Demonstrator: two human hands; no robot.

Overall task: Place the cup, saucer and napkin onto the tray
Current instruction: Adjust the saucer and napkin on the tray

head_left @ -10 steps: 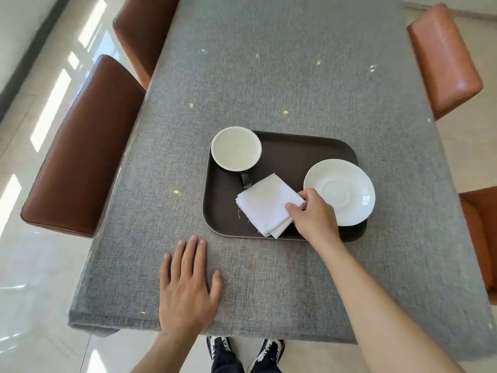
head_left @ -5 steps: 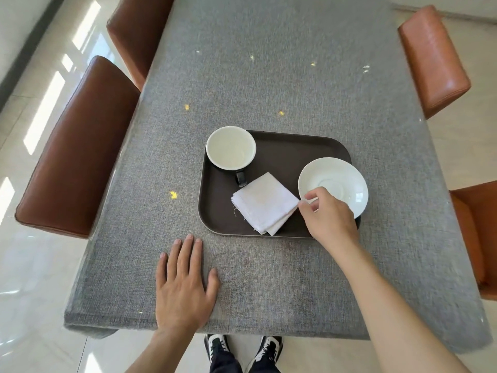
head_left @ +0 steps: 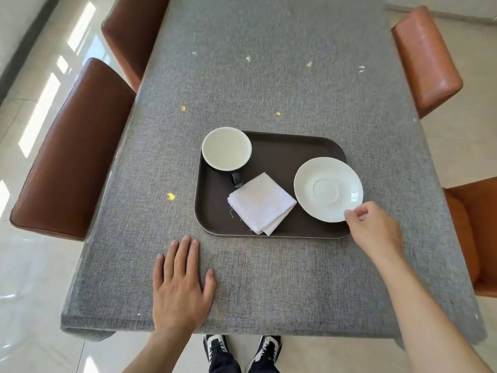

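A dark brown tray (head_left: 271, 154) sat on a desk (head_left: 269, 76) covered in grey woven cloth, with all three pieces of the setting on it. The cup (head_left: 226, 148), white inside and dark outside, stood upright in the tray's far left corner, its dark handle (head_left: 236, 179) pointing toward the near edge. A folded white napkin (head_left: 261, 203) lay turned cornerwise in the near middle of the tray, one corner just beside the cup's handle and another close to the saucer (head_left: 328, 189). The white saucer rested at the right side, its rim overhanging the tray's right edge.

The right hand (head_left: 372, 228) was at the saucer's near right rim, fingers curled and thumb and forefinger pinched at the edge; whether they actually gripped the rim could not be made out. The left hand (head_left: 181, 285) lay flat on the cloth, palm down and fingers spread, near the tray's near left corner but apart from it, holding nothing.

Brown leather chairs (head_left: 72, 149) stood along the left of the desk and orange-brown ones (head_left: 426, 60) along the right. The person's black-and-white shoes (head_left: 242, 348) showed on the pale tiled floor (head_left: 27, 265) below the desk's near edge.
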